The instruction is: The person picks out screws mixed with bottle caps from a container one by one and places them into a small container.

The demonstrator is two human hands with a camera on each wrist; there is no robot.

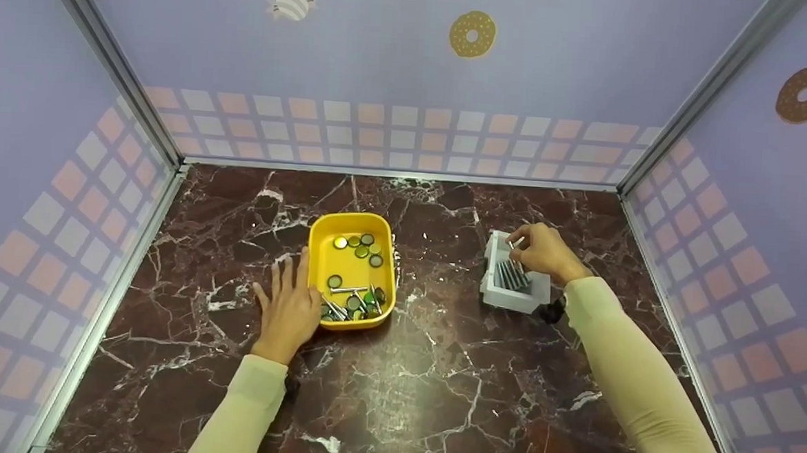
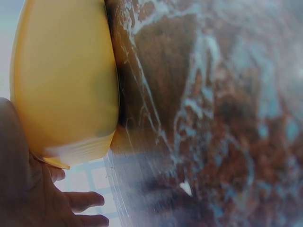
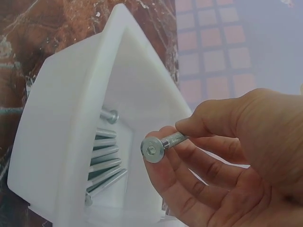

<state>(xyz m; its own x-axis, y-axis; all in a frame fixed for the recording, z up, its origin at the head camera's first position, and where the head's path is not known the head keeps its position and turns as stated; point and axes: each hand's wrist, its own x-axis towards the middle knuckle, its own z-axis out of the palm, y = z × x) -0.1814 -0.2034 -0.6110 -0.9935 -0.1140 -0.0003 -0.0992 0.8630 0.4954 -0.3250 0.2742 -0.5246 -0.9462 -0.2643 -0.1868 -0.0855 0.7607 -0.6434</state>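
My right hand (image 1: pixel 539 249) pinches a silver bolt (image 3: pixel 163 145) between thumb and fingers over the white bin (image 1: pixel 511 300). The bolt has a wide flat head with a hex socket, which faces the right wrist camera. Inside the bin, several similar bolts (image 3: pixel 105 153) lie in a row. My left hand (image 1: pixel 290 315) rests against the left side of the yellow tray (image 1: pixel 389 234), its fingers straight and spread and its thumb at the rim. Bottle caps (image 1: pixel 362 250) and several silver bolts (image 1: pixel 336 307) lie in the tray, most of them bunched at the near end.
The tray and bin stand apart on a dark red marbled tabletop (image 1: pixel 431 366). Purple panels with donut and tile prints enclose the left, back (image 1: pixel 384 67) and right sides. The right panel (image 1: pixel 742 223) rises beyond the right forearm.
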